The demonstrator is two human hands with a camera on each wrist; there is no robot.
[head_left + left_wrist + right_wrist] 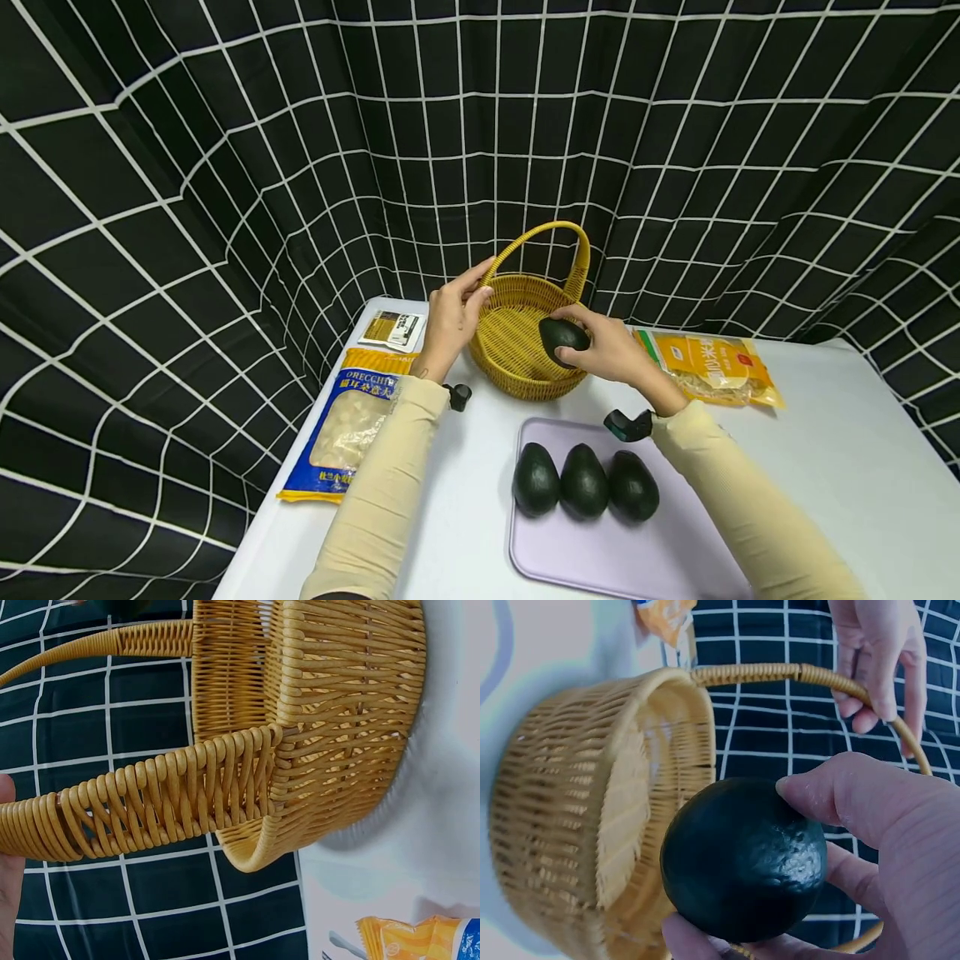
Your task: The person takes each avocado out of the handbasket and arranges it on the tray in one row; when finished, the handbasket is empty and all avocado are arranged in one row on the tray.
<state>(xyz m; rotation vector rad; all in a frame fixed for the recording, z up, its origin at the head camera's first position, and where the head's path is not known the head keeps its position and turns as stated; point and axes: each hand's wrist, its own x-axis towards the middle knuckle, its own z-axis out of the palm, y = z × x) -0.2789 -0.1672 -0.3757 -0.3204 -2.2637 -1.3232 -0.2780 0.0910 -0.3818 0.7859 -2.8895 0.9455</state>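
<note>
A yellow woven basket (517,379) with a tall arched handle stands at the back of the table. My left hand (453,321) holds one side of that handle between thumb and fingers, and the right wrist view shows the same pinch on the handle (750,673). My right hand (611,346) grips a dark green avocado (562,340), which overlaps the basket's opening in the head view. In the right wrist view the avocado (742,859) sits between thumb and fingertips near the basket's rim. Woven strands form the floor inside the basket.
Three more avocados (583,483) lie in a row on a lilac tray (585,554) in front. A blue pasta bag (307,454) and a small packet (392,330) lie left. An orange bag (708,367) lies right. A black gridded curtain (525,125) stands behind.
</note>
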